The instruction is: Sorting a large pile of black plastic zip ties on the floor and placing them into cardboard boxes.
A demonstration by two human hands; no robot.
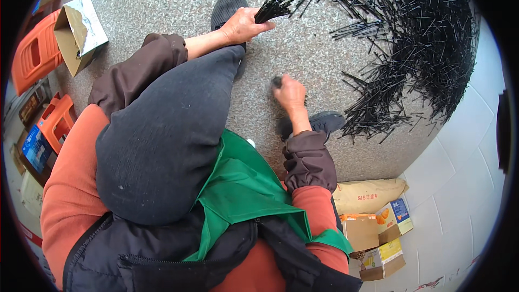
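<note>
My left hand (243, 26) is closed round a bundle of thin black plastic sticks (273, 9), whose ends fan out past the fingers. It is held above the speckled floor, close to my left shoe (229, 5). Nearer to me, my right hand (291, 94) is a closed fist, a little blurred, beside my right shoe (327, 123). A dark blunt end (277, 81) pokes out of it; it looks like a short bunch of the same sticks, but the blur hides detail. A large loose heap of black sticks (432, 43) covers the floor at the far right.
At the left stands an open cardboard box (81, 32) beside orange plastic stools (37, 51). Against the pale tiled wall (459, 184) at the lower right are a tan sack (370, 194) and several small cartons (384, 259). A green apron (243, 184) lies across my lap.
</note>
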